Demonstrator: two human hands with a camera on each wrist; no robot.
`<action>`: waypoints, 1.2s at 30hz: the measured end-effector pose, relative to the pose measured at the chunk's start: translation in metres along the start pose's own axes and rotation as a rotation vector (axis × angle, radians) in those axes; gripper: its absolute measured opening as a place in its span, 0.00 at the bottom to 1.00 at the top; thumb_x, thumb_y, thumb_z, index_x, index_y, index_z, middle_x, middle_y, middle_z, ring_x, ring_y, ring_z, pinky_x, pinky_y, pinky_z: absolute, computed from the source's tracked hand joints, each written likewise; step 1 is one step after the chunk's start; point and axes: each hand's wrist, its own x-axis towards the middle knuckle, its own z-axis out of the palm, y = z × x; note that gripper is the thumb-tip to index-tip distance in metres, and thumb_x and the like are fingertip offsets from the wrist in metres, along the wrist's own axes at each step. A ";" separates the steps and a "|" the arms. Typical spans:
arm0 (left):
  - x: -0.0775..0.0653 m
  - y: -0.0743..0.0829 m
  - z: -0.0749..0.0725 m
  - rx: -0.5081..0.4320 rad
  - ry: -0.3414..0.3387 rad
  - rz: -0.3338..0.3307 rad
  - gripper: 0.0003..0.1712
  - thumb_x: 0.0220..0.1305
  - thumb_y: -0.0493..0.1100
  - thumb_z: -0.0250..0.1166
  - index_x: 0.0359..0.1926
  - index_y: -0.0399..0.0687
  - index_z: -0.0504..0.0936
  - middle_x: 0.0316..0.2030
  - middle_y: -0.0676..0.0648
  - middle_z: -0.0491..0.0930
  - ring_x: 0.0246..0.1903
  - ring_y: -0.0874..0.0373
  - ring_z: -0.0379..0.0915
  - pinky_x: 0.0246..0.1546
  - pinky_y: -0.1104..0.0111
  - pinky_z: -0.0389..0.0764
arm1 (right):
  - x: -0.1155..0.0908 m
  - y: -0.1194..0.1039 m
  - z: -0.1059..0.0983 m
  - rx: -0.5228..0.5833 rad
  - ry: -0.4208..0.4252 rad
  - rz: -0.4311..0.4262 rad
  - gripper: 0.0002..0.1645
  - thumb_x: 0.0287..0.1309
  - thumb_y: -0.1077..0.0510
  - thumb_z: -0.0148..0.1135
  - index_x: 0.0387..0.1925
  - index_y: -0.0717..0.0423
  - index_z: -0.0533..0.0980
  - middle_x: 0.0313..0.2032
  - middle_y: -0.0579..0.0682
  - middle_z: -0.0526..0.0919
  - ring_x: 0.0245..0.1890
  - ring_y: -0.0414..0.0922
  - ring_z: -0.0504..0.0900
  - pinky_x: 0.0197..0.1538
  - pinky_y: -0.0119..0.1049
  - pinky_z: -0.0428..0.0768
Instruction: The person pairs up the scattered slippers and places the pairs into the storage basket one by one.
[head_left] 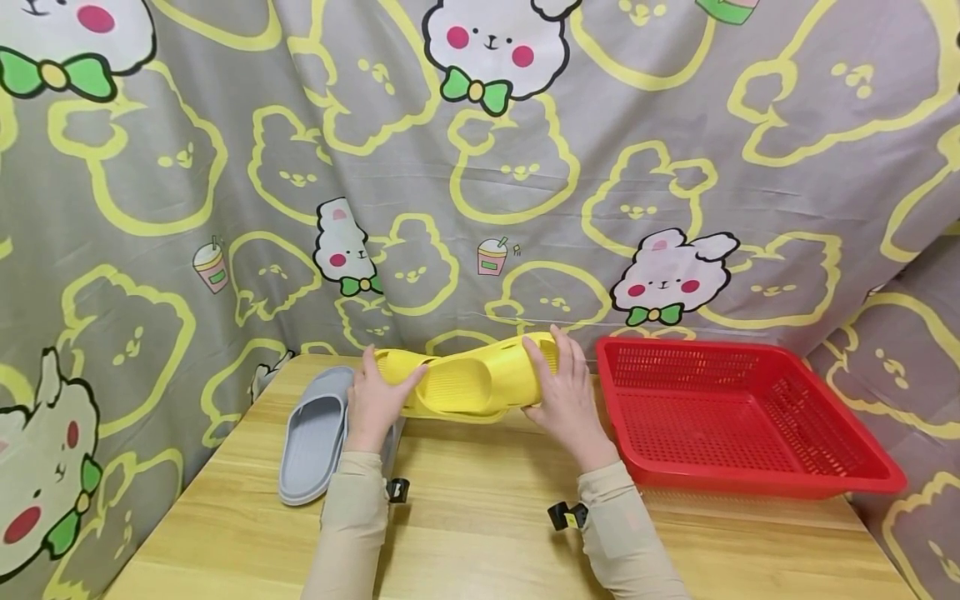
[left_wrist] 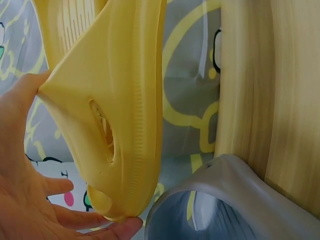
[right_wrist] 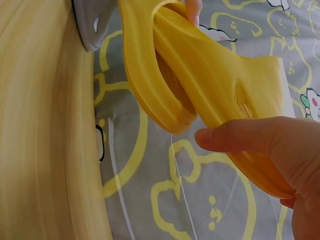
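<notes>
The fingers of the left hand (head_left: 377, 402) and right hand (head_left: 566, 396) hold two yellow slides (head_left: 459, 386), which overlap between them — one could slip out and drop if the fingers hold too loosely.

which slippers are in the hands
The yellow pair, held up between the left hand and the right hand. The grey slippers rest on the table, held by neither hand.

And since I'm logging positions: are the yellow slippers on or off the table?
Off: both wrist views show curtain between the yellow slippers and the table; the left hand and right hand hold them.
</notes>
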 end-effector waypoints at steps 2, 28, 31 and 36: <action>0.000 0.001 0.000 -0.003 0.003 0.003 0.70 0.43 0.84 0.58 0.77 0.55 0.42 0.71 0.31 0.56 0.66 0.25 0.54 0.62 0.36 0.61 | 0.000 0.001 0.000 -0.004 -0.009 -0.013 0.68 0.20 0.54 0.85 0.69 0.47 0.60 0.72 0.62 0.54 0.70 0.62 0.54 0.64 0.60 0.67; -0.003 0.005 0.012 0.003 0.179 0.040 0.58 0.47 0.75 0.67 0.70 0.49 0.57 0.65 0.31 0.64 0.59 0.27 0.61 0.59 0.41 0.64 | 0.001 -0.012 0.003 -0.020 -0.009 0.000 0.68 0.18 0.45 0.85 0.68 0.52 0.64 0.63 0.65 0.64 0.64 0.62 0.60 0.59 0.57 0.69; -0.003 0.005 0.012 -0.004 0.183 0.027 0.58 0.47 0.75 0.66 0.70 0.50 0.57 0.66 0.32 0.64 0.59 0.27 0.61 0.59 0.41 0.65 | 0.001 -0.013 0.004 -0.005 -0.004 0.005 0.68 0.17 0.44 0.85 0.67 0.52 0.65 0.63 0.65 0.65 0.63 0.62 0.61 0.59 0.57 0.70; -0.005 0.008 0.012 -0.010 0.195 0.010 0.58 0.47 0.75 0.66 0.70 0.49 0.57 0.65 0.31 0.64 0.58 0.27 0.61 0.57 0.40 0.66 | 0.001 -0.016 0.006 0.005 0.001 0.029 0.68 0.14 0.47 0.86 0.67 0.53 0.66 0.62 0.66 0.67 0.62 0.62 0.62 0.58 0.57 0.70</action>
